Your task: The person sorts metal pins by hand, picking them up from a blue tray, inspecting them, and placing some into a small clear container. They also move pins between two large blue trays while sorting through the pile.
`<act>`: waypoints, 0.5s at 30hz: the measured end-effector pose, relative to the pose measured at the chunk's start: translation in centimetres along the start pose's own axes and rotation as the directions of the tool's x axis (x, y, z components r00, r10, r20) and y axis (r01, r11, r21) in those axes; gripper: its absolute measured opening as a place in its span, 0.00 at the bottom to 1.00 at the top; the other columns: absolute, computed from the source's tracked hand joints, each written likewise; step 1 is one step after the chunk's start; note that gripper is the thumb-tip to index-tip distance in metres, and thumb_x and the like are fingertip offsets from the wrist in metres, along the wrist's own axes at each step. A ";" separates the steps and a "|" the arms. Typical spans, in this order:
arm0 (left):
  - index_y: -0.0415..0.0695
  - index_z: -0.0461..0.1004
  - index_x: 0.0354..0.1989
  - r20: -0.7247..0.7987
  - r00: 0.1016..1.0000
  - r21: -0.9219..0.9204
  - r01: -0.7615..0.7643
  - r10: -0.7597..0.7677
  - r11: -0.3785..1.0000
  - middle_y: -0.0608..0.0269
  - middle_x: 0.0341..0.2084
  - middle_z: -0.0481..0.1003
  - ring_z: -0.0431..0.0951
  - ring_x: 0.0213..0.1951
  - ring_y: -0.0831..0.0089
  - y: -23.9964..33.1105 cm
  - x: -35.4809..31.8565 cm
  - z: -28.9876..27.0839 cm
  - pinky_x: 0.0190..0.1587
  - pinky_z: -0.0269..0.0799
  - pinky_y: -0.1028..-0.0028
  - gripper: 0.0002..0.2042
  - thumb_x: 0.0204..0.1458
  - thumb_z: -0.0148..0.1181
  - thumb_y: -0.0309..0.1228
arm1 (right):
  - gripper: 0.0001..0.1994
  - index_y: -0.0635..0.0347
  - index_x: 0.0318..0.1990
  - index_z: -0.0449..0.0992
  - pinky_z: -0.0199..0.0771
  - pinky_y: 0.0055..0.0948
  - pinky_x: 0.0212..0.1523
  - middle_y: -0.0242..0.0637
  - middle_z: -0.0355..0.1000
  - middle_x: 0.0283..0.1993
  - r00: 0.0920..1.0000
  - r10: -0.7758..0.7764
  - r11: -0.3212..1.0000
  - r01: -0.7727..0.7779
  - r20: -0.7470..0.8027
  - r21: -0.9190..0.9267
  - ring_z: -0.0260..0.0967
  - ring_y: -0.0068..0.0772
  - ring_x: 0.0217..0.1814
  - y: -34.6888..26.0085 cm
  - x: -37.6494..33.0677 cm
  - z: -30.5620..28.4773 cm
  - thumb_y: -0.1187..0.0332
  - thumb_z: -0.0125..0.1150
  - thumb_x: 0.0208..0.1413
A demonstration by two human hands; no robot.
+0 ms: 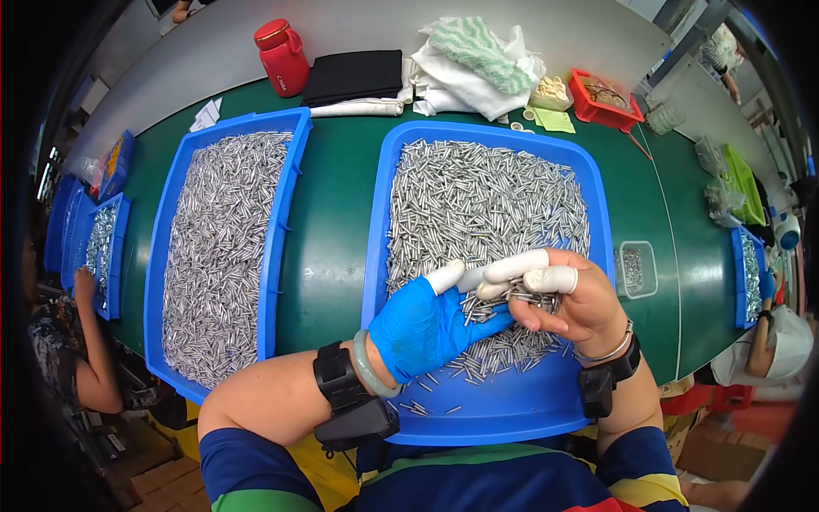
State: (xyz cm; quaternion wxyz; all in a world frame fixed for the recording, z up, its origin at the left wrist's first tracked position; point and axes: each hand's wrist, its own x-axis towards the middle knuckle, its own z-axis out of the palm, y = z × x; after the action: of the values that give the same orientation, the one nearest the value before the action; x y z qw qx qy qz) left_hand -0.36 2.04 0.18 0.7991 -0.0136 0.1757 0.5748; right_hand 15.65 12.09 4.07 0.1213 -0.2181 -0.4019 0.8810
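Over the front half of a blue tray (603, 205) of small silvery metal pins (486, 192), my two hands meet. My left hand (420, 331) wears a blue glove with a white cover on at least one fingertip. It is turned palm up and cupped, and loose metal pins lie on its fingers. Bare but for white finger covers, my right hand (573, 299) curls around a small bunch of pins (536, 297) just above the left fingers. Some left fingertips are hidden behind the right hand.
Left of me stands a second blue tray (294, 183) full of similar pins. A small clear container (636, 270) with pins sits to the right. Along the back are a red flask (282, 60), black folded cloth (354, 75), towels (478, 64) and a red basket (606, 101). Co-workers sit at both sides.
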 end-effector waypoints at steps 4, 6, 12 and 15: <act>0.32 0.59 0.51 -0.008 1.000 0.006 0.009 -0.009 1.000 0.49 0.45 0.65 0.65 0.50 0.59 -0.1 0.1 0.2 0.57 0.57 0.58 0.21 0.57 0.37 0.38 | 0.17 0.76 0.48 0.64 0.53 0.13 0.11 0.57 0.69 0.39 0.999 0.008 0.995 -0.002 0.054 -0.102 0.60 0.21 0.16 0.3 0.0 0.1 0.76 0.42 0.51; 0.32 0.59 0.51 -0.009 1.000 0.005 0.004 -0.004 1.000 0.49 0.45 0.65 0.65 0.49 0.59 -0.1 0.1 0.1 0.57 0.57 0.57 0.21 0.57 0.36 0.38 | 0.17 0.76 0.48 0.64 0.52 0.12 0.11 0.57 0.69 0.40 0.999 -0.003 0.993 0.006 0.032 -0.118 0.59 0.19 0.15 0.2 -0.1 0.3 0.78 0.41 0.51; 0.31 0.58 0.51 -0.006 1.000 -0.004 -0.002 0.002 1.000 0.53 0.38 0.66 0.67 0.45 0.62 0.0 0.0 0.2 0.57 0.57 0.57 0.22 0.57 0.36 0.38 | 0.17 0.75 0.49 0.63 0.51 0.11 0.12 0.55 0.69 0.39 0.998 -0.026 0.999 0.028 0.048 -0.027 0.58 0.19 0.15 -0.1 -0.1 0.1 0.78 0.41 0.51; 0.31 0.58 0.51 -0.032 0.999 -0.003 -0.001 0.001 1.000 0.55 0.35 0.67 0.67 0.44 0.63 0.1 -0.2 0.9 0.57 0.58 0.58 0.22 0.57 0.36 0.38 | 0.17 0.75 0.50 0.63 0.51 0.11 0.12 0.54 0.69 0.38 0.999 -0.043 0.999 0.043 0.031 -0.025 0.57 0.18 0.15 -0.1 -0.1 0.2 0.78 0.42 0.51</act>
State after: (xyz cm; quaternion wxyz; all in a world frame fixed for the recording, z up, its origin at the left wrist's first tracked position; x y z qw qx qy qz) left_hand -0.22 2.13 1.10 0.7960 -0.0240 0.1874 0.5750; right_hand 15.66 11.98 4.32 0.1314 -0.1976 -0.4195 0.8762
